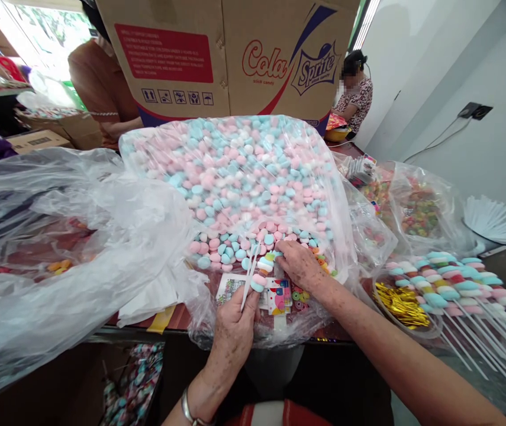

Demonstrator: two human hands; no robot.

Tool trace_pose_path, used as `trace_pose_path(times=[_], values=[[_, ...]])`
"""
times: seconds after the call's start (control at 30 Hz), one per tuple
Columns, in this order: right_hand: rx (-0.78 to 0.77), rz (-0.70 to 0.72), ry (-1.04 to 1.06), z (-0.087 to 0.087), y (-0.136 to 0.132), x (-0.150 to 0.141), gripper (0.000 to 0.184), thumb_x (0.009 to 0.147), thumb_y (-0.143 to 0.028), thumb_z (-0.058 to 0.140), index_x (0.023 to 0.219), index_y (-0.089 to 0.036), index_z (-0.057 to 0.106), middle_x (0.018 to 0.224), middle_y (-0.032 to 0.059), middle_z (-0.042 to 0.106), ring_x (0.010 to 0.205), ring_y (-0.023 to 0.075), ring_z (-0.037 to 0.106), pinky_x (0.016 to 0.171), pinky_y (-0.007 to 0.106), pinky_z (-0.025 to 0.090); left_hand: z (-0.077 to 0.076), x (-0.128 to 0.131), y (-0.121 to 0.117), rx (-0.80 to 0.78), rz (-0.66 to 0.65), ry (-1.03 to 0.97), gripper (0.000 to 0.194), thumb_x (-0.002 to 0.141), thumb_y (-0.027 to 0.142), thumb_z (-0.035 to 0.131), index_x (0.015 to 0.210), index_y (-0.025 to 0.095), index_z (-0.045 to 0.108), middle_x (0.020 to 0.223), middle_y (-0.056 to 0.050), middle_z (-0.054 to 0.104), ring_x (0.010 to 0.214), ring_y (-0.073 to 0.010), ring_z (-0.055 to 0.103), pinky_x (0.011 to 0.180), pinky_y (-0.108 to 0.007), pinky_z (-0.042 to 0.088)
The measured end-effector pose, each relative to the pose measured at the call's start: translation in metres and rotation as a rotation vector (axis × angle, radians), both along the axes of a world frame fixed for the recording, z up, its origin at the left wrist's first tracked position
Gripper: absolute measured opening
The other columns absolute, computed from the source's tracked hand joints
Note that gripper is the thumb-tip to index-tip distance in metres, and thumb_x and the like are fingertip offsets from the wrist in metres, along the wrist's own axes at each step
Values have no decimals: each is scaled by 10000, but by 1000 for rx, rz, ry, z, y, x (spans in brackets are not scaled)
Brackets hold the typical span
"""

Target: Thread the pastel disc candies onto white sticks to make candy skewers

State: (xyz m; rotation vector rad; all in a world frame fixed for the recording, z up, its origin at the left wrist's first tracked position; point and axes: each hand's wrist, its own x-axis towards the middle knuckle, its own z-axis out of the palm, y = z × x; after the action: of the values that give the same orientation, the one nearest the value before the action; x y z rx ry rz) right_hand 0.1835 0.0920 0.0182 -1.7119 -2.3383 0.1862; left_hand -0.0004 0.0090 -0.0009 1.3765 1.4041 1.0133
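Note:
My left hand (232,328) is closed around several thin white sticks (248,278) and a candy skewer (261,273). Pink, white, blue, brown and green pieces are threaded along that skewer. Close to its upper end, my right hand (302,265) has its fingers drawn together at a light blue candy (278,254). Behind both hands lies a heap of loose pink and blue candies (228,251), spilling from a big clear plastic bag (235,165). Printed cards (278,299) and small ring-shaped candies (299,297) rest on the table just beyond my left hand.
Finished candy skewers (448,278) are piled at right beside a bowl of gold twist ties (401,305). White sticks (501,222) fan out behind. Crumpled plastic (146,219) covers the left. A large carton (235,53) blocks the back; two people (102,89) (361,97) sit beyond.

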Motion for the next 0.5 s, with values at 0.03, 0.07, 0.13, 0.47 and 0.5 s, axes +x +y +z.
trace_pose_path(times=[0.03,0.07,0.13,0.47,0.5], values=[[0,-7,-27,0,-1,-1,200,904,-107,463,1023,-160,615,1038,118,676,1003,235,579,854,316,424,0,0,0,-3,1,-2,381,922,461,510,643,204,543,519,57,460,486,-120,397,483,-242,305],[1,-6,-54,1,-2,-2,208,905,-99,460,1033,-155,613,1032,123,677,1000,240,581,850,319,428,0,0,0,-4,1,-3,379,918,461,511,643,204,546,515,57,456,480,-120,390,477,-242,301],[4,17,-106,1,-4,-5,217,900,-83,459,1043,-146,610,1031,133,678,1001,252,578,849,328,435,0,0,0,1,0,2,369,912,456,511,646,203,555,506,59,449,468,-120,380,469,-243,297],[-99,-213,750,-3,4,6,136,737,-166,608,861,-203,566,761,-3,645,716,180,594,700,312,483,2,0,1,38,-38,62,356,914,447,490,677,198,580,535,49,484,500,-129,413,500,-242,327],[-170,-234,971,0,5,9,145,726,-220,645,844,-206,561,732,-18,641,671,167,593,658,301,484,3,0,1,42,-46,68,367,915,447,488,654,200,563,531,49,477,499,-129,410,503,-242,326]])
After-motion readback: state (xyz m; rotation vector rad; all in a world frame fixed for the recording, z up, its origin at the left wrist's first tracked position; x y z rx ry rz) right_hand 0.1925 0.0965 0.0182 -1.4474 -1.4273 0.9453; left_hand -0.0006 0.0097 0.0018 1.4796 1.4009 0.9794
